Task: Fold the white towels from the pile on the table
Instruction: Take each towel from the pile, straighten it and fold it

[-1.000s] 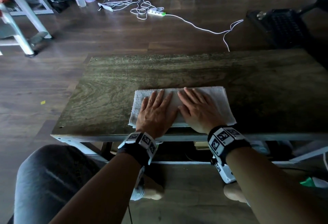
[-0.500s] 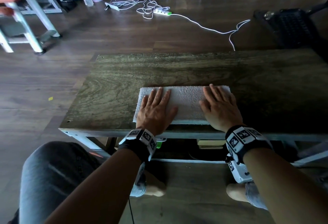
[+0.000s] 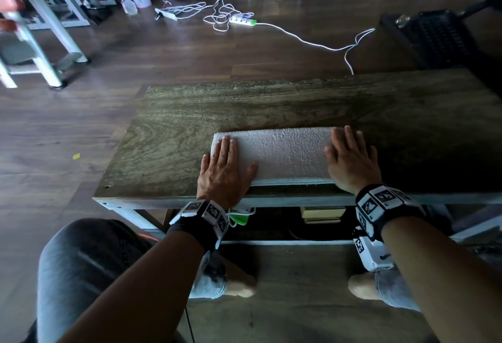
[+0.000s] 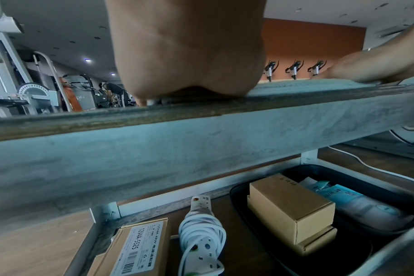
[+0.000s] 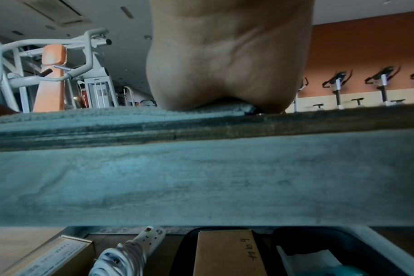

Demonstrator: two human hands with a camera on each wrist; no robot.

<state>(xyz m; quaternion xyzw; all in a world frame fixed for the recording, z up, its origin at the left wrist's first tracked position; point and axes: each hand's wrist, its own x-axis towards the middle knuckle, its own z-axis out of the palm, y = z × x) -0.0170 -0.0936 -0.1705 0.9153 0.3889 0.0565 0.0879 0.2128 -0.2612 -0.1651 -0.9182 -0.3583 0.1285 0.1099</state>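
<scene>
On the near edge of the dark wooden table [image 3: 271, 103], a folded white terry towel [image 3: 274, 152], long side left to right. Left hand [image 3: 224, 171] flat on its left end, right hand [image 3: 350, 163] flat on its right end, fingers straight, gripping nothing. Best smoothed with even downward pressure, layered near edge kept square, before bringing one end over the other. No towel pile in view. Beyond, white cables and power strips [image 3: 241, 19] on the floor; nothing blocking the fold.
</scene>
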